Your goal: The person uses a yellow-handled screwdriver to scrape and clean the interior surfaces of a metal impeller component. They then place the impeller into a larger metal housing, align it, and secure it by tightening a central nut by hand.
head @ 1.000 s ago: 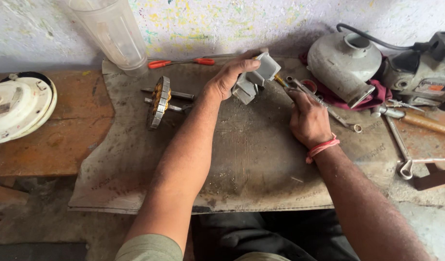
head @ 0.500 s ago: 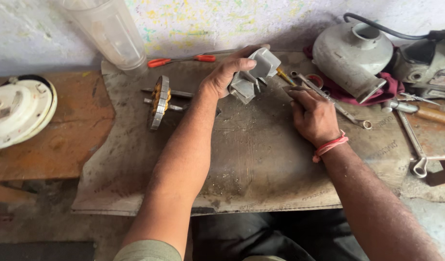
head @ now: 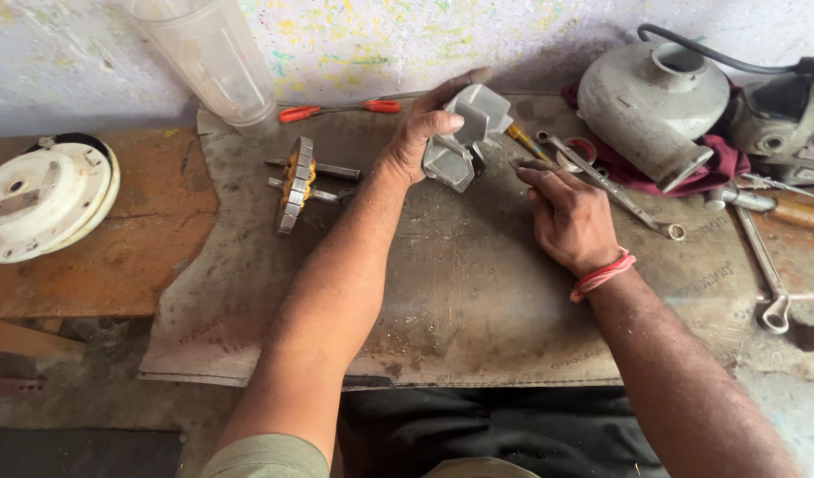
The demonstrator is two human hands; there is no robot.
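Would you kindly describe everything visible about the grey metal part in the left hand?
The grey angular metal housing part looks like cast aluminium, dull and smudged, with flat faceted faces and a boxy upper section. The left hand grips it from the left side and holds it tilted, near the back of the worn brown mat. The right hand is close but apart.

On the mat (head: 478, 301), the metal bracket (head: 464, 133) sits near the back edge at the middle, in the left hand (head: 420, 133). The rotor (head: 296, 181) lies to its left, the screwdriver (head: 336, 111) behind that. The right hand (head: 566, 217) rests right of the bracket, the spanner (head: 619, 195) beyond it toward the right edge. The motor housing (head: 655, 106) occupies the back right corner.
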